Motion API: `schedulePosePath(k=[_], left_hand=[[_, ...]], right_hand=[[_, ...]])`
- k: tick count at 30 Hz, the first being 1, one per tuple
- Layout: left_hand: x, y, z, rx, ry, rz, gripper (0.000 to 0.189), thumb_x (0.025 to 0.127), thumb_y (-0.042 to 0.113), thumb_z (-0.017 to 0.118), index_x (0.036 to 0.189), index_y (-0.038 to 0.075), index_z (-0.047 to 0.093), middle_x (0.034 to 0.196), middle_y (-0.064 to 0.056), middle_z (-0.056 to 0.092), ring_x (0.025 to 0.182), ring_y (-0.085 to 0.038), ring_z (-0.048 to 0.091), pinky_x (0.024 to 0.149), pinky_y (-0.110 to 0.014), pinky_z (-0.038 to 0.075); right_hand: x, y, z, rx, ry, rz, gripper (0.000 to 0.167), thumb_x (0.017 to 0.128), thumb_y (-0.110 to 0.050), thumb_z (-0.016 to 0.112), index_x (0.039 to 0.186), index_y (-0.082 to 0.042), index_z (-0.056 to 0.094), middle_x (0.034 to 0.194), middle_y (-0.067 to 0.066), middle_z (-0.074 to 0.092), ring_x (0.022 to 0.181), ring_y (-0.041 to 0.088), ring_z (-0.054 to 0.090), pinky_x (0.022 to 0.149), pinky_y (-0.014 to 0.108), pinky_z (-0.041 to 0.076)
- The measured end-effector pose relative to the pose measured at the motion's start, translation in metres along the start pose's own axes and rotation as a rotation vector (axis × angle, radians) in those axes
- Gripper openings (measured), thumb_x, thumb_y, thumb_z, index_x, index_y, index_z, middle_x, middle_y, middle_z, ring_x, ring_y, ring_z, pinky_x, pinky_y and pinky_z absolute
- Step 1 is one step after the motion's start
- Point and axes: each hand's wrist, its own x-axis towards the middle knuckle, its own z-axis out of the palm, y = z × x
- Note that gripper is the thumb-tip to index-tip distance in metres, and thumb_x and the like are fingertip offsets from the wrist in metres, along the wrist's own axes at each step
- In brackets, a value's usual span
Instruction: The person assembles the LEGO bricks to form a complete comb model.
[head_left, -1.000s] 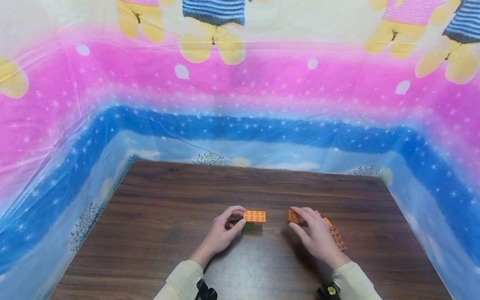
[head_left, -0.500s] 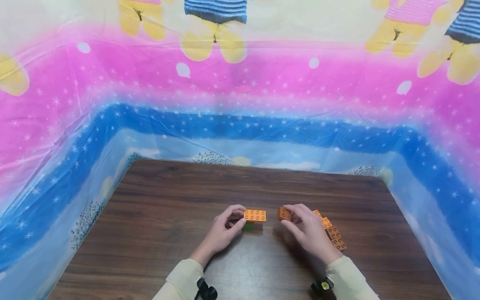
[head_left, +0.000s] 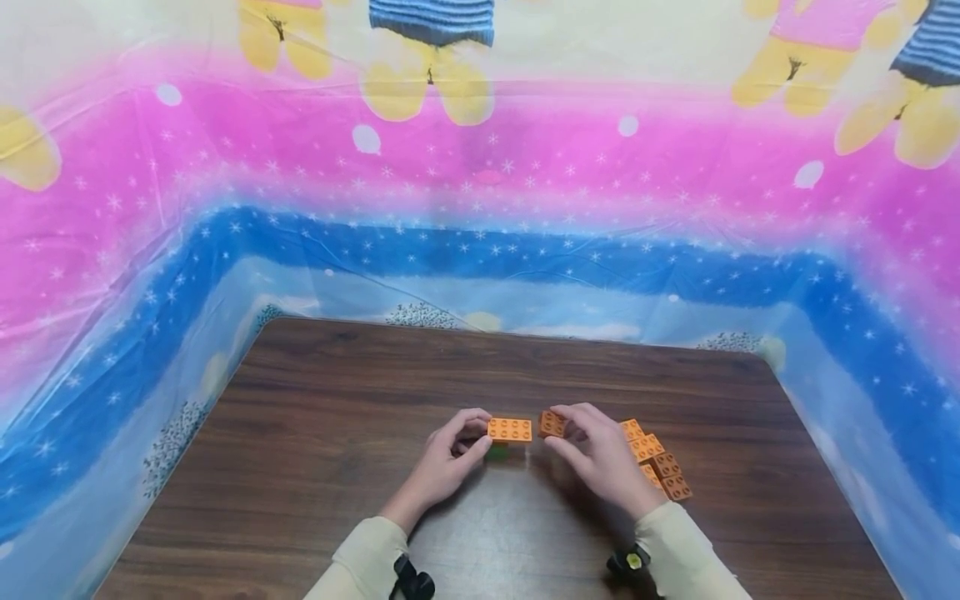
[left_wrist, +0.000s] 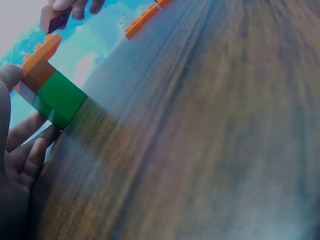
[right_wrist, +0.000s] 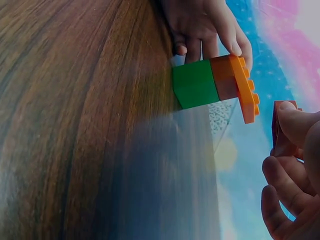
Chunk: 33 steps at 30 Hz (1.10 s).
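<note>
Brick stack [right_wrist: 212, 82] stands on the dark wooden tabletop [head_left: 337, 383], between the two hands; joining another piece seems the step in hand, and it would go best if the left hand [head_left: 438, 471] braced the lower layers while the right hand [head_left: 603, 458] squared up edges before pressing; loose bricks [head_left: 647, 448] lie just right of that hand; the stack's left end sits between left thumb and fingers, closed to its width; its orange top brick [right_wrist: 243, 90] overhangs on the side away from that grip, so pressure there could tip it; the brown brick [head_left: 551, 423] is pinched at the right fingertips, just past and slightly above the overhang, not touching it.
</note>
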Motion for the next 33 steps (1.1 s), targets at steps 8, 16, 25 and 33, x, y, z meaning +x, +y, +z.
schedulePosePath(k=[8, 16, 25, 33], left_hand=[[0.002, -0.001, 0.002, -0.012, 0.017, 0.028, 0.027, 0.104, 0.02, 0.067, 0.131, 0.019, 0.063, 0.12, -0.001, 0.073, 0.106, -0.021, 0.068, 0.08, -0.03, 0.052], [-0.002, 0.019, 0.002, -0.003, 0.038, 0.022, 0.028, 0.104, 0.011, 0.065, 0.132, 0.007, 0.062, 0.12, -0.014, 0.072, 0.107, -0.032, 0.068, 0.081, -0.033, 0.053], [-0.006, 0.039, -0.002, -0.026, 0.039, 0.034, 0.028, 0.104, 0.009, 0.064, 0.131, 0.005, 0.062, 0.119, -0.015, 0.072, 0.107, -0.033, 0.068, 0.081, -0.032, 0.053], [-0.006, 0.038, -0.002, -0.029, 0.038, 0.038, 0.028, 0.104, 0.008, 0.064, 0.131, 0.004, 0.062, 0.12, -0.016, 0.072, 0.107, -0.033, 0.069, 0.08, -0.032, 0.053]], right_hand=[[0.004, -0.004, 0.002, -0.012, -0.009, -0.001, 0.04, 0.093, -0.022, 0.083, 0.13, -0.013, 0.071, 0.114, -0.004, 0.07, 0.091, 0.007, 0.067, 0.079, 0.031, 0.06], [0.008, -0.007, 0.007, 0.004, -0.009, -0.031, 0.039, 0.094, -0.023, 0.082, 0.13, -0.015, 0.07, 0.114, -0.005, 0.069, 0.092, 0.009, 0.067, 0.079, 0.032, 0.06], [0.015, -0.013, 0.011, 0.025, -0.035, -0.014, 0.04, 0.096, -0.027, 0.079, 0.133, -0.014, 0.069, 0.121, -0.002, 0.07, 0.103, 0.015, 0.068, 0.083, 0.04, 0.06], [0.021, -0.021, 0.017, 0.038, -0.067, -0.003, 0.04, 0.097, -0.028, 0.079, 0.133, -0.012, 0.069, 0.12, -0.001, 0.07, 0.108, 0.024, 0.069, 0.087, 0.044, 0.06]])
